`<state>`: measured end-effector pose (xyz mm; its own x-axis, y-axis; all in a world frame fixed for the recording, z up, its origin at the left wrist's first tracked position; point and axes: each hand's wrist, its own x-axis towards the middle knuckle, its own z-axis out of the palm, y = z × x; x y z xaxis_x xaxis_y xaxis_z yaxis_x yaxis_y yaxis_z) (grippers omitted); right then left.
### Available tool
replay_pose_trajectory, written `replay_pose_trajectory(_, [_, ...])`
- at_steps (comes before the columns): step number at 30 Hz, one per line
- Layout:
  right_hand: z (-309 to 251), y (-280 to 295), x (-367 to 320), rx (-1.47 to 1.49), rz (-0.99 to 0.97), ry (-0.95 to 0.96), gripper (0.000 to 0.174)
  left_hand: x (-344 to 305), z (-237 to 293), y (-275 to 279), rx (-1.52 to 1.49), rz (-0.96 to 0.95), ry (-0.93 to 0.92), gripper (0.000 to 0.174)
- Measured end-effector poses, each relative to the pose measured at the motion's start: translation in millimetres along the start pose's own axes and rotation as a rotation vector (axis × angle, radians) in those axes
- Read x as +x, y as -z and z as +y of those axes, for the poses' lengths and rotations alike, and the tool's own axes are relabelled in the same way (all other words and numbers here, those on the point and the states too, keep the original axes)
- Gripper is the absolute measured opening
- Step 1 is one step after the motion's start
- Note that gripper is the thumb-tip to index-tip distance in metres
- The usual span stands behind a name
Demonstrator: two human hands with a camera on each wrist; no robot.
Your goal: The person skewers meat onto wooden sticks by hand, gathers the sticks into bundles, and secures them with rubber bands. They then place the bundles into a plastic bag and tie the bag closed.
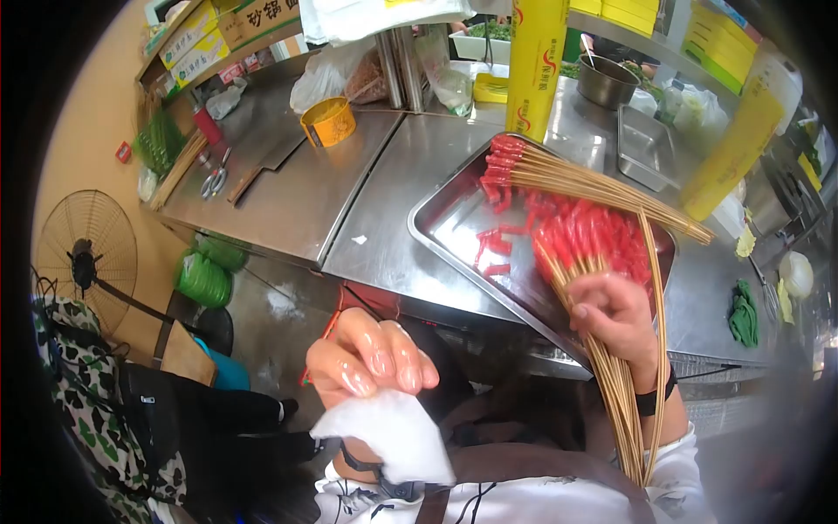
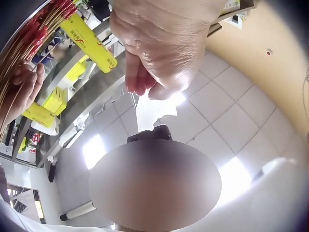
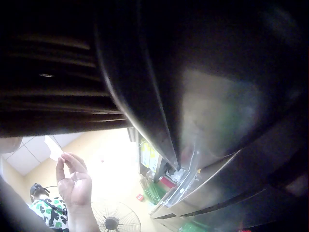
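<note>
In the head view my left hand (image 1: 367,362) pinches a crumpled white sheet (image 1: 388,432), held up off the table near my body; the left wrist view shows the sheet (image 2: 150,112) hanging below the fingertips of this hand (image 2: 159,43). My right hand (image 1: 615,319) grips a thick bundle of wooden skewers (image 1: 615,406) with red pieces (image 1: 580,229) at their far ends, over a metal tray (image 1: 436,229). A second bundle of red-tipped skewers (image 1: 602,183) lies across the tray's back edge. Loose red pieces (image 1: 496,244) are on the tray's left part.
On the steel table (image 1: 367,201) are scissors (image 1: 214,179), a knife (image 1: 249,185) and a yellow tape roll (image 1: 329,122). Tall yellow rolls (image 1: 534,70) stand behind the tray. A green cloth (image 1: 744,314) lies at right. A person in camouflage (image 1: 96,393) and a fan (image 1: 85,258) are at left.
</note>
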<state>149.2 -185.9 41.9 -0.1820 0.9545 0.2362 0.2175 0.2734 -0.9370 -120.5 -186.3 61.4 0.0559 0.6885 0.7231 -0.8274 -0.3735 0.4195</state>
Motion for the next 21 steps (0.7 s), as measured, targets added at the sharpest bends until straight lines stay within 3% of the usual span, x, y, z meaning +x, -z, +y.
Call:
replay_pose_trajectory(11, [2.2,-2.0,-0.9,0.054,0.034,-0.029,0.022,-6.7,-15.6,4.1,-0.235,0.167,0.216,0.016])
replay_pose_trajectory(13, [-0.5,-5.5,-0.8,0.109,0.049,-0.038,0.02,-6.7,-16.6,5.0,-0.232,0.121,0.193,0.015])
replay_pose_trajectory(14, [0.9,-6.8,0.1,0.125,0.049,-0.024,0.02,-9.4,-18.4,6.7,-0.3,0.147,0.157,0.023])
replay_pose_trajectory(15, [2.0,-7.4,-0.1,0.139,0.059,-0.012,0.02,-5.7,-14.6,4.9,-0.235,0.074,0.176,0.011])
replay_pose_trajectory(21, [2.4,-6.6,-1.1,0.089,0.067,-0.031,0.019,-4.7,-11.8,-0.6,-0.151,-0.112,0.0,0.013])
